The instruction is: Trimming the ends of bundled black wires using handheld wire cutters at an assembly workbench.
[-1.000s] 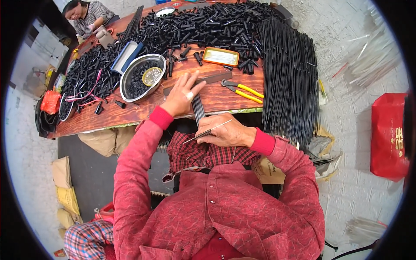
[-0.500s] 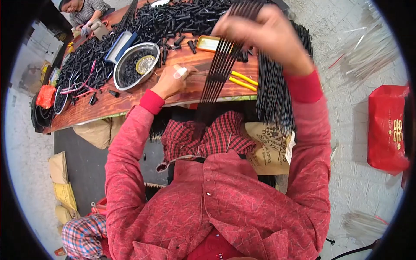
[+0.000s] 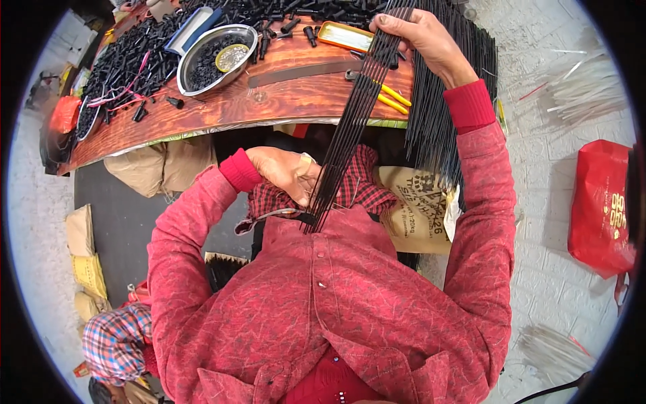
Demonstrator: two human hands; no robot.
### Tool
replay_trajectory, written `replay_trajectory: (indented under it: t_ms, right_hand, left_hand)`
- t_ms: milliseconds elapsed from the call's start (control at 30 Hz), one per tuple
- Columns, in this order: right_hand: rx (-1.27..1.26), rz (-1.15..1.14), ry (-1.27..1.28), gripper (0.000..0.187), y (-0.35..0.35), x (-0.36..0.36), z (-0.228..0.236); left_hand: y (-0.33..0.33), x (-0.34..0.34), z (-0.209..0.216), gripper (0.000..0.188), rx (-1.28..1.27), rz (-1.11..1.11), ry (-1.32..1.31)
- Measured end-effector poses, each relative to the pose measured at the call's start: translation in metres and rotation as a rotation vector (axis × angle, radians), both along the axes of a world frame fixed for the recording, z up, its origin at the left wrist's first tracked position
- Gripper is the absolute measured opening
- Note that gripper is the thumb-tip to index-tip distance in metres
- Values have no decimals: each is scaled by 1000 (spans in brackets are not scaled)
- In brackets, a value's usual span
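Using the steel bowl [image 3: 184, 71] as the marker here. Left of it, a messy heap of small black pieces [image 3: 124, 64], well away from both hands, so nothing to fuss over.

Below and right of the bowl, past the edge of the table [image 3: 309, 101], left hand [image 3: 289, 168] at the lower end of a flat row of black rods [image 3: 349, 128]. Touching, yeah, but with fingertips mostly hidden, so can't tell about an actual pinch down there. Rods to the right of the bowl, slanting down past its level, side by side like a comb.

Straight right of the bowl, a flat metal bar [image 3: 296, 73], then yellow-handled pincers [image 3: 396, 95] partly behind the rods. Farther right and a bit higher than the bowl, right hand [image 3: 424, 40] clamped on the row's upper end, thumb across the front. Farthest right of the bowl, a thick sheaf of similar rods [image 3: 434, 121].

Tips, just going by looks: pinch firmly up top without bunching the row. Go light down low, just squaring up the ends. Support near both ends, given a likely tendency to flex and cross. Mind the pincers, probably an easy snag.
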State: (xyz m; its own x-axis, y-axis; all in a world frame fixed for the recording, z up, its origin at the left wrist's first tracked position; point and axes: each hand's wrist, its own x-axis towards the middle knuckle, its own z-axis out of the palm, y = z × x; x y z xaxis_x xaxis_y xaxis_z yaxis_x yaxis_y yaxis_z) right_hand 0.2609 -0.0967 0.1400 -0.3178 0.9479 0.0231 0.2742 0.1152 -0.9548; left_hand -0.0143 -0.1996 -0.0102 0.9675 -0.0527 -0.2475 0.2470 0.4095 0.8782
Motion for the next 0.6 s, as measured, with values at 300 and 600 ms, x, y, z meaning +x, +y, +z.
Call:
replay_trajectory:
  t_ms: [300,600]
  right_hand:
    - [74,-25,45,34,31,0,-20]
    - [446,442,-721,44,-47,-34,-1]
  left_hand:
    - [1,4,-5,18,365,248,134]
    - [44,-29,-13,36,140,-254,195]
